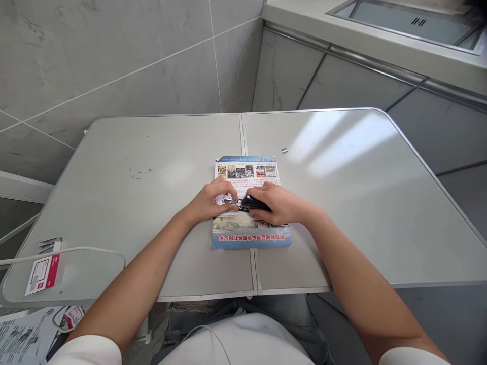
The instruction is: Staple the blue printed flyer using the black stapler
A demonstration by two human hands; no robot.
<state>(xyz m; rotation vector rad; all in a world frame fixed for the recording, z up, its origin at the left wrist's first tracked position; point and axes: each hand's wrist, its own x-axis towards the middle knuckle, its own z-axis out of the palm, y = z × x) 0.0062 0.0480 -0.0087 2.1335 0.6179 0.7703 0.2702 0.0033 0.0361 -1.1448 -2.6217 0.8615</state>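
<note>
A black stapler [257, 203] lies over a printed leaflet [251, 239] on the table, its head pointing left. My right hand [276, 204] is wrapped round the stapler's rear end. At the stapler's front, my left hand [221, 197] pinches with thumb and index finger at a shiny metal part [229, 201]. Whether that part belongs to the stapler or is separate, I cannot tell. The leaflet has a blue band with red lettering at its near edge and small photos near its far edge.
Small staple-like bits [140, 172] lie on the left of the folding table [182, 152], and a short metallic piece [284, 150] beyond the leaflet. A red-and-white card or box [43, 268] sits at the left edge under a white cable [87, 248]. A sink counter [304, 17] stands behind.
</note>
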